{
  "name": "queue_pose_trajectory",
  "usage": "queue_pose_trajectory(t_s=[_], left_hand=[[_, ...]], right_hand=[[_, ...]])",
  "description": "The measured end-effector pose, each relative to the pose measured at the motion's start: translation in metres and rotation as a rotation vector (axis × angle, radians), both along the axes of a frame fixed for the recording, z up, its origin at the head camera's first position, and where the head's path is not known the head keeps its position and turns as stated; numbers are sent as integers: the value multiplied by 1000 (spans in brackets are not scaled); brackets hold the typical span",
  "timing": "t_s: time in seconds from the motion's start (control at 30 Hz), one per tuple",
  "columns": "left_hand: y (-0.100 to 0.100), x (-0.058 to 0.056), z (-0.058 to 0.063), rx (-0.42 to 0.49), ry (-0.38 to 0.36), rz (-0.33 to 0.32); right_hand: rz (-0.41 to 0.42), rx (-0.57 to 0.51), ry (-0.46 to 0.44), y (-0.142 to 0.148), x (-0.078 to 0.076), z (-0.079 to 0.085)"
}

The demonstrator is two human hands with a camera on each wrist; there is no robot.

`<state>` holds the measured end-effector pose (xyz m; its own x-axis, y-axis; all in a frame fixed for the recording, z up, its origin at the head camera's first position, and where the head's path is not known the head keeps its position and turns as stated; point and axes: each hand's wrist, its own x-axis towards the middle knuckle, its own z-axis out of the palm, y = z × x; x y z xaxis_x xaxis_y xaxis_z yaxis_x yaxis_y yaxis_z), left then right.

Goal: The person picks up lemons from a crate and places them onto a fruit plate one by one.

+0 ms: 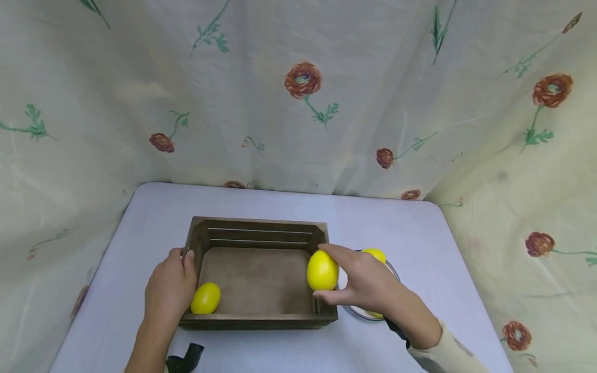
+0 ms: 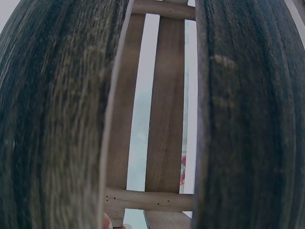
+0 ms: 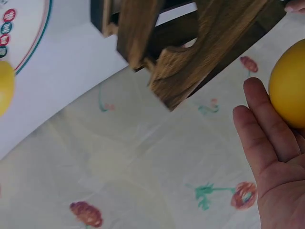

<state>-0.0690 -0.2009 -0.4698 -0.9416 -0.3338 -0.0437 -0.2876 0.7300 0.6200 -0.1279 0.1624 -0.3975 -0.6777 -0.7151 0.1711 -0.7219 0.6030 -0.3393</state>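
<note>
A brown wooden crate point(image 1: 261, 280) with slatted sides stands on the table. My left hand point(image 1: 169, 285) grips its left side, the thumb over the rim; in the left wrist view the crate's slats point(image 2: 164, 105) fill the frame and only bits of finger show. One yellow lemon point(image 1: 205, 298) lies in the crate's front left corner. Over the crate's right side, my right hand point(image 1: 366, 277) holds another lemon point(image 1: 322, 271) between thumb and fingers. The right wrist view shows that held lemon point(image 3: 290, 86) at its right edge, with two fingers extended beside it.
Right of the crate, partly behind my right hand, is a white plate point(image 1: 395, 270) with a dark rim and yellow lemons point(image 1: 374, 254) on it. A white cloth covers the table point(image 1: 382, 217). Flowered curtains point(image 1: 261, 103) hang at the back and sides.
</note>
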Motion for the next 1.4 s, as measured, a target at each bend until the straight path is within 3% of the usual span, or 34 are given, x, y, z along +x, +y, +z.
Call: queue_pose_trajectory(t_s=[0.2,0.53,0.67,0.83,1.07,1.4], left_hand=[[3,1,0,-10,17,-13],[7,1,0,-83,71,-15],[8,2,0,-86,80,-27],[8,2,0,-93,91,-19],[4,7,0,-131,111,-20],[12,4,-1,-110,112,-26]], right_hand=[[-32,-79,115,19,5,-5],[-141,-101,271,46,9,-22],[-202,-75,257,61,4,-35],[-288,-45,166,76,-4,-54],[-340,-7,87,84,-15,-87],[-361,75,43,90,-19,-102]])
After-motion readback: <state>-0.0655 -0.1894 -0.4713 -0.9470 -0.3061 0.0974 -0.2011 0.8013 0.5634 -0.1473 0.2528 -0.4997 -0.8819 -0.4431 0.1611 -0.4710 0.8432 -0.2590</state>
